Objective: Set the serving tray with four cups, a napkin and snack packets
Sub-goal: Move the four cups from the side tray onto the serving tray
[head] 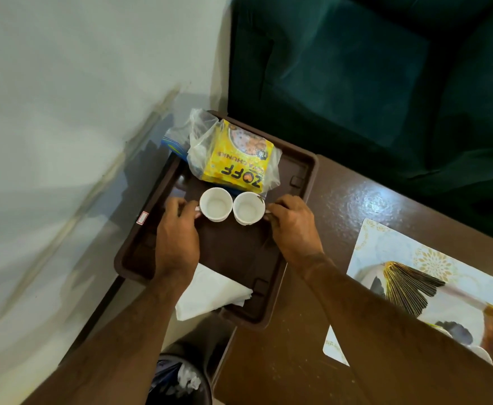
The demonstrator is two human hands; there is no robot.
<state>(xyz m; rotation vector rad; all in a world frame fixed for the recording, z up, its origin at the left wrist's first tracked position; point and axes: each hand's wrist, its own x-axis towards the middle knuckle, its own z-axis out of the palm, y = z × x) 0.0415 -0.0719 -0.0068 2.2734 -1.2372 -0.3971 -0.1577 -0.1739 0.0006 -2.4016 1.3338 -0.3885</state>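
Your left hand pinches the handle of the left cup; your right hand pinches the right cup. Both cups touch mid-tray, snack packets at 12 o'clock, napkin at 6, overhanging the rim.

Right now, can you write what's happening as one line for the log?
left hand: holding left cup | right hand: holding right cup | tray: two cups, napkin, snack packet
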